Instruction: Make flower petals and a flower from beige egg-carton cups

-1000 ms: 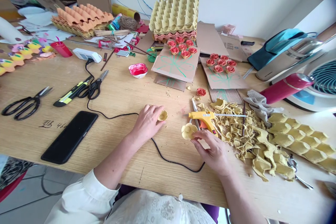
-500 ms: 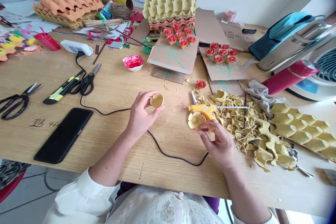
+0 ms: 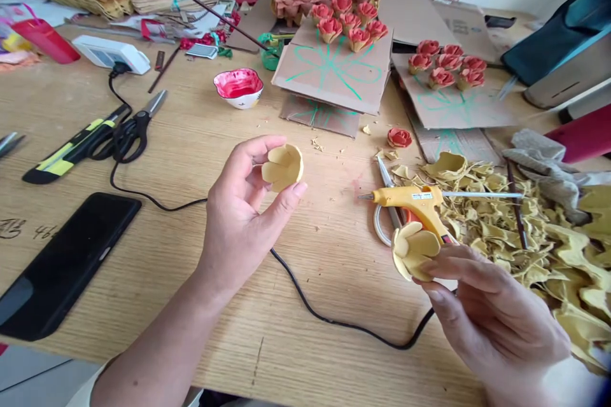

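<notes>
The left hand (image 3: 231, 216) pinches a pale yellow petalled cup (image 3: 282, 167) between thumb and fingertips, its thin wall deep and rounded, with a scalloped lip. The right hand (image 3: 501, 315) grips a wider flower-shaped cup (image 3: 415, 249) by one edge, fingers above and thumb below; its matt, pulpy petals flare outward. Both pieces are held above the smooth, wood-grained worktop (image 3: 329, 229), well apart from each other.

Just beyond the right hand, a yellow plastic glue gun (image 3: 413, 200) with a slim, pale stick at its back lies across metal-bladed scissors (image 3: 386, 178). To that hand's right spreads a heap of curled, torn yellow scraps (image 3: 487, 229). Farther ahead sits a single red rosette (image 3: 400, 137) of overlapping petals. A glossy black phone (image 3: 71, 261), flat and rectangular, lies left of the left hand. Ahead of that hand stands a wavy-rimmed white bowl (image 3: 241, 102), stained bright red inside.
</notes>
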Motion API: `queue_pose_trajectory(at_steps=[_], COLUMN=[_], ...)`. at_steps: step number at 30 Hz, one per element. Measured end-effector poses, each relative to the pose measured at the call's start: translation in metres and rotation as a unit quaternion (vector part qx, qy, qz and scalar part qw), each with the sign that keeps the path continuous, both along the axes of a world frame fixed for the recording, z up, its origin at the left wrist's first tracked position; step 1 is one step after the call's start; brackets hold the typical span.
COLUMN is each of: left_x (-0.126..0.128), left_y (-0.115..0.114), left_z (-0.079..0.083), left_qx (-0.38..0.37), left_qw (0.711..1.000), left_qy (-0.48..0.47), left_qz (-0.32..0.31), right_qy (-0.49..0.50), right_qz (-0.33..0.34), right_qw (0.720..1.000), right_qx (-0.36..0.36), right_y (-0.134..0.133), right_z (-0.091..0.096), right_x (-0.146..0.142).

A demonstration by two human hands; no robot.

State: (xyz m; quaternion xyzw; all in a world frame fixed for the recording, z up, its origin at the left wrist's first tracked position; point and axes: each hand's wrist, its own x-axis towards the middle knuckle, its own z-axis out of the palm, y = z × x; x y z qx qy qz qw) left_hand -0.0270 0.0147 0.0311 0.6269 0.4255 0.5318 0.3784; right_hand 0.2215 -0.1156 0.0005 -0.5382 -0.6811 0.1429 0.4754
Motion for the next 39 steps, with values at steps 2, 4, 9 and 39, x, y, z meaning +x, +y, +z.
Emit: queue_pose_trajectory(at_steps=[2, 4, 9, 39], left_x=[0.000, -0.001, -0.002, -0.005], left_y=[0.000, -0.001, -0.002, 0.001], left_z=[0.000, 0.000, 0.002, 0.005], left_qx=[-0.013, -0.020, -0.009, 0.035], left_qw=[1.000, 1.000, 1.000, 0.995], left_qy=[0.000, -0.001, -0.016, -0.084], left_qz=[-0.004, -0.006, -0.011, -0.037], right_qy=[-0.016, -0.047, -0.132, -0.104], right_qz=[0.003, 0.012, 0.081, 0.114], right_qw=[1.000, 0.999, 0.988, 0.976], right_qx=[0.012, 0.017, -0.006, -0.153], right_y=[0.002, 0.006, 0.014, 0.023], right_z=[0.003, 0.007, 0.013, 0.019], right_x=[-0.002, -0.006, -0.017, -0.045])
